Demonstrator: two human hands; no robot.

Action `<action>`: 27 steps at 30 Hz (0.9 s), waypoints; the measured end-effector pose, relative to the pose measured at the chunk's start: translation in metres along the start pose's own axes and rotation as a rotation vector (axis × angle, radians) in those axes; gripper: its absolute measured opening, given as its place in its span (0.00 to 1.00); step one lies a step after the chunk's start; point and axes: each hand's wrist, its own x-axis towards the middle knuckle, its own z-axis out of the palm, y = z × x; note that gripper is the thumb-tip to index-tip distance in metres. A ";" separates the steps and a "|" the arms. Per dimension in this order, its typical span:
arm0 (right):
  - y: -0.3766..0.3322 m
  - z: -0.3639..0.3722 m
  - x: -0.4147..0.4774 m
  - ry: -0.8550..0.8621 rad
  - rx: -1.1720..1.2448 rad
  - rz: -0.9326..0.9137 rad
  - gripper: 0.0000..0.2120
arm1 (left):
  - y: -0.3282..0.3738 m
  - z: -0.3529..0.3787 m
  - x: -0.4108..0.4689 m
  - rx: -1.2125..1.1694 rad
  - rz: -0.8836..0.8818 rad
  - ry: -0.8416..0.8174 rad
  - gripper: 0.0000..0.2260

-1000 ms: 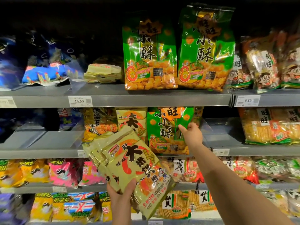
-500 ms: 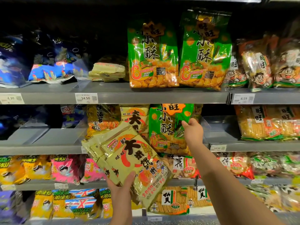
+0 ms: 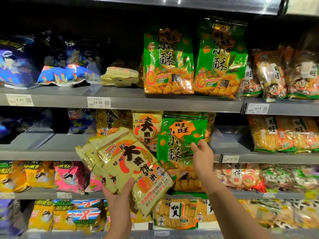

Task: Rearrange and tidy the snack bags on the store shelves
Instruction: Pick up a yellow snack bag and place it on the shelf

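Observation:
My left hand [image 3: 119,195] grips a tilted stack of yellow rice-cracker bags [image 3: 127,166] from below, in front of the middle shelf [image 3: 43,154]. My right hand [image 3: 202,156] pinches the right side of a green snack bag [image 3: 176,149] and holds it out in front of that shelf; its lower part hangs past the shelf edge. Behind these, another yellow rice-cracker bag [image 3: 146,128] stands upright on the shelf. Two matching green bags [image 3: 168,62] [image 3: 221,61] stand side by side on the shelf above.
Blue bags [image 3: 67,66] and a flat pale pack [image 3: 120,76] lie on the upper shelf's left. Orange cracker bags [image 3: 283,133] fill the middle shelf's right, beyond an open gap [image 3: 231,140]. Pink and yellow bags [image 3: 39,176] crowd the lower shelves. Price tags [image 3: 98,102] line the edges.
My right hand has pulled the green bag forward and down off the middle shelf, so more of it shows. The left hand keeps its stack in about the same place.

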 end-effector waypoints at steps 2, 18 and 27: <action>0.004 0.009 -0.012 -0.024 0.008 -0.015 0.17 | 0.005 -0.008 0.001 0.008 0.001 0.045 0.42; 0.009 0.126 -0.123 -0.130 0.046 -0.347 0.16 | 0.046 -0.111 0.035 0.009 0.056 0.396 0.45; -0.044 0.223 -0.086 -0.088 0.156 -0.229 0.11 | 0.090 -0.132 0.076 0.118 0.151 0.460 0.47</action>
